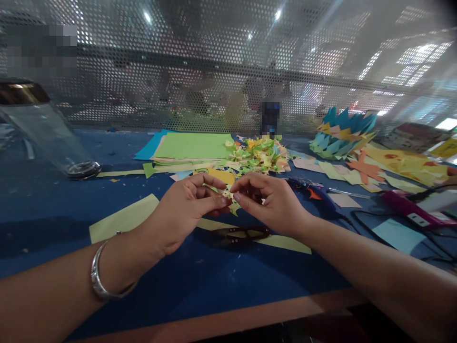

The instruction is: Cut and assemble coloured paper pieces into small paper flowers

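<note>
- well, our left hand [182, 206] has its grip pinched on a pale scrap [228, 193], thumb below and fingers above.
- our right hand [272, 200] meets it from the other side, thumb and forefinger nearly together; we cannot tell whether that grip holds the scrap or only touches it.
- we have the scrap between our fingertips, over the middle of the worktop [221, 281], probably because so small a piece needs both hands.
- snips [250, 232] lie just below our hands, across a pale strip [287, 243], perhaps to be quick to pick up.
- a heap [267, 157] of paper bits sits beyond our fingers, beside a stack [194, 145] of sheets; both look set back to leave us elbow room.
- our glue gun [328, 204] lies to the right, near a power strip [416, 209], presumably for its cord.
- a jar [53, 133] stands well off to our left.
</note>
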Demonstrator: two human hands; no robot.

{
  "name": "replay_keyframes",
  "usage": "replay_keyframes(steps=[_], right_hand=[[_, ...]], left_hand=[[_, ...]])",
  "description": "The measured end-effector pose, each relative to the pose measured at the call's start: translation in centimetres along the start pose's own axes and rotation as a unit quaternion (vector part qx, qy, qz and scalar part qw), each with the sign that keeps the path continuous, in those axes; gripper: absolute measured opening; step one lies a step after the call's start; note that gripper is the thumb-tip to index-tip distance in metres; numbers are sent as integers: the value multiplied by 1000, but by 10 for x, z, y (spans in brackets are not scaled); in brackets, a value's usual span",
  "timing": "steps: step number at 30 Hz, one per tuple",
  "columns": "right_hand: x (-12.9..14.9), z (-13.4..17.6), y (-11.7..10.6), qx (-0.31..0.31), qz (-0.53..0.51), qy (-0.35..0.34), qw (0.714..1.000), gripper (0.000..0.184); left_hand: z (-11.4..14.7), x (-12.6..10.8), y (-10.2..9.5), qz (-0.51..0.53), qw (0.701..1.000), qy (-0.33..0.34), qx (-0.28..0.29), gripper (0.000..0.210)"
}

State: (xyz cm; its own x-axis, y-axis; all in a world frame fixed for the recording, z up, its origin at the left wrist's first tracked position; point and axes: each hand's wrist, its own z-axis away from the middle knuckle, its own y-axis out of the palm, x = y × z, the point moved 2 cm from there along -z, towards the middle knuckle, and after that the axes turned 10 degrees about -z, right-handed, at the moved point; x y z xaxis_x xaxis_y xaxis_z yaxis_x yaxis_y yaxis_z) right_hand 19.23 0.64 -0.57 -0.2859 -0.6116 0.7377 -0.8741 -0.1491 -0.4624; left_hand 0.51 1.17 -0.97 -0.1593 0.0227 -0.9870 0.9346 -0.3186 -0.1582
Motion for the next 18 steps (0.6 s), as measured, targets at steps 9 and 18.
replay_keyframes(steps=[9, 18], right_hand=[[3, 0, 0, 26, -5, -33, 999, 10], [3, -1, -1, 38, -7, -31, 999, 7]], left_hand=[[3, -6, 2, -34, 999, 17, 11, 24], [4, -6, 0, -73, 997, 17, 35, 15]])
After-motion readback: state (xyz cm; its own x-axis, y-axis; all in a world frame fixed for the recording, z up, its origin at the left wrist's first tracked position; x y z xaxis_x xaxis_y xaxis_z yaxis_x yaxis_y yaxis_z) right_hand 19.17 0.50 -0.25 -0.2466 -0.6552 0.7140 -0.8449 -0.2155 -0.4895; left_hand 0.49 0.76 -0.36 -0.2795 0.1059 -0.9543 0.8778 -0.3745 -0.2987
